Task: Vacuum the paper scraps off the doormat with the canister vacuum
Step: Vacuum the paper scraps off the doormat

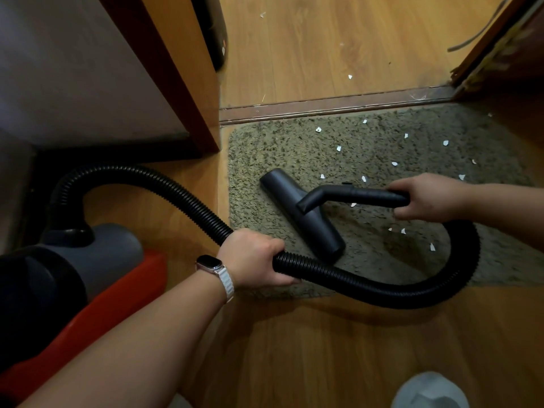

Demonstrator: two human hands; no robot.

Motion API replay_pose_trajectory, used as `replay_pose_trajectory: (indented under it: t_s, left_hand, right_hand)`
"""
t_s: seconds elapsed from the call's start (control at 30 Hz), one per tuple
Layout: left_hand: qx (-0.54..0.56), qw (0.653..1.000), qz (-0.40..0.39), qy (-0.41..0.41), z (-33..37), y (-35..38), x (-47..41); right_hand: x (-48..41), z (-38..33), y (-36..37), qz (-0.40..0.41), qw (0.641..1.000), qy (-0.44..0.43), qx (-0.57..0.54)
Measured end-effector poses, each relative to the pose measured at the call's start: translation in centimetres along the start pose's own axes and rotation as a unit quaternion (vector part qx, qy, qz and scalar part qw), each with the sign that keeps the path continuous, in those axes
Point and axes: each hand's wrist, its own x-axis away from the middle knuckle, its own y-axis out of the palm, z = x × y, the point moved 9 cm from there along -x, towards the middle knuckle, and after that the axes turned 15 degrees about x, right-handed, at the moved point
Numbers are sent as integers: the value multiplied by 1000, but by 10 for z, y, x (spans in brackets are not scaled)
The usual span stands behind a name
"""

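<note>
Paper scraps [338, 148], small, white and torn, are scattered over the far and right-hand parts of a shaggy grey-green doormat [265, 148]; a few more lie on the light wooden plank floor [323, 48] beyond the dark wooden threshold strip [323, 106]. The doormat is laid on the floor just in front of the threshold, with its left edge near a brown wooden door frame [164, 75]. A wide black plastic floor nozzle [303, 214] is set diagonally on the left half of the doormat, with scraps lying close to its right side. The nozzle is joined to a short black angled tube [353, 195], whose rear end is enclosed by the right hand [426, 197], fingers wrapped around it. From that hand a black ribbed flexible hose [441, 284] is looped over the near right part of the doormat and led leftward. The hose is clasped from above by the left hand [253, 257], closed fully around it at the near left corner of the doormat; a watch with a pale band [219, 273] is worn on that wrist. Past the left hand the hose is arched up and into the grey, black and red canister vacuum [88, 266], which is placed on the floor at the left.
</note>
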Motion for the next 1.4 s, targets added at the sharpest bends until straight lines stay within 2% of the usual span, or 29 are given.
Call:
replay_pose_trajectory:
  t_s: [0.23,0.63,0.97,1.23,1.4]
  left_hand:
    - [0,1000,-22,-11,-4,3,-3]
    - [-13,999,-49,-8,-7,11,3]
    - [-6,1000,-1,-25,-13,0,-20]
    - [3,998,-22,-58,-18,1,-30]
    - [2,998,-22,-58,-20,4,-29]
  right_hand:
    - [5,28,6,8,997,61,-47]
    - [-4,-35,-8,34,999,-19,8]
    - [-3,30,-9,53,994,92,-36]
    - [-1,71,-2,68,983,152,-77]
    - [-4,67,2,66,983,150,-80]
